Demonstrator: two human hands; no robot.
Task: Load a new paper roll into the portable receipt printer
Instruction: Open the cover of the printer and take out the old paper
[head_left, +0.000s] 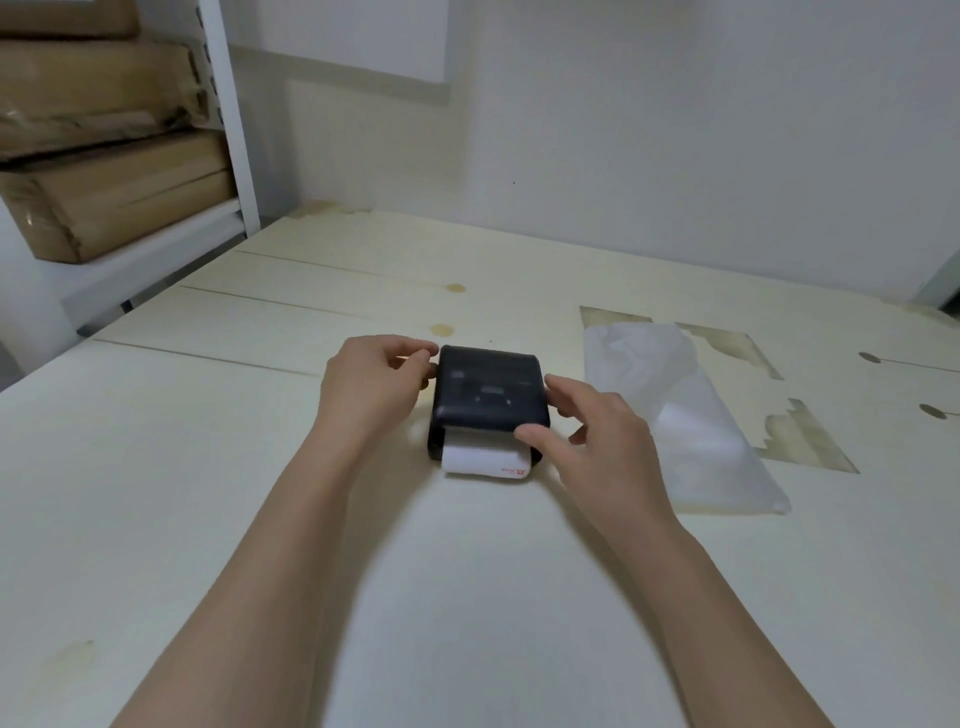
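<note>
A small black receipt printer (488, 395) lies flat on the pale wooden table (208, 467). A white paper roll (483, 460) with a red mark shows at its near end, under the lid's edge. My left hand (369, 384) touches the printer's far left corner with its fingertips. My right hand (587, 426) rests on the right side, thumb on the lid's near right corner, fingers spread.
A crumpled clear plastic bag (685, 415) lies just right of the printer. Patches of peeled surface (800, 436) mark the table at the right. A white shelf post (228, 114) and stacked cardboard boxes (104, 156) stand at the back left. A white wall runs behind.
</note>
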